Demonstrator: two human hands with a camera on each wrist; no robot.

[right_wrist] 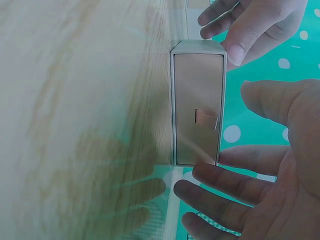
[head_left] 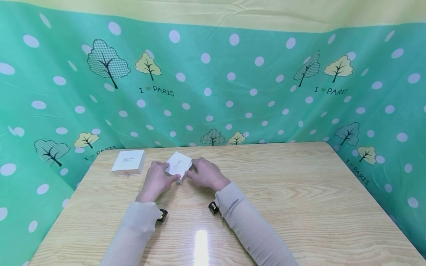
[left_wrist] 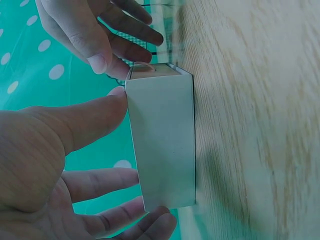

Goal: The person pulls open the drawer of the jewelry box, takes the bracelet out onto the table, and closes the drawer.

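Observation:
A small white drawer-style box (head_left: 179, 163) with dark lettering on top stands on the table, turned at an angle. My left hand (head_left: 158, 180) holds it, with the thumb at the near corner and fingers along the left side. My right hand (head_left: 208, 173) is at the box's right side, its fingers loosely spread. In the right wrist view the index fingertip meets the box's edge, while the right thumb (right_wrist: 265, 97) stands a little apart. This side shows a brownish inner drawer (right_wrist: 195, 85) with a small ribbon tab (right_wrist: 206, 120).
Another white box (head_left: 129, 161), with similar lettering and a small red mark on its front, lies at the table's back left. The wood-grain table (head_left: 283, 199) reaches back to a green dotted curtain (head_left: 233, 92). A light glare (head_left: 201, 247) shows near the front.

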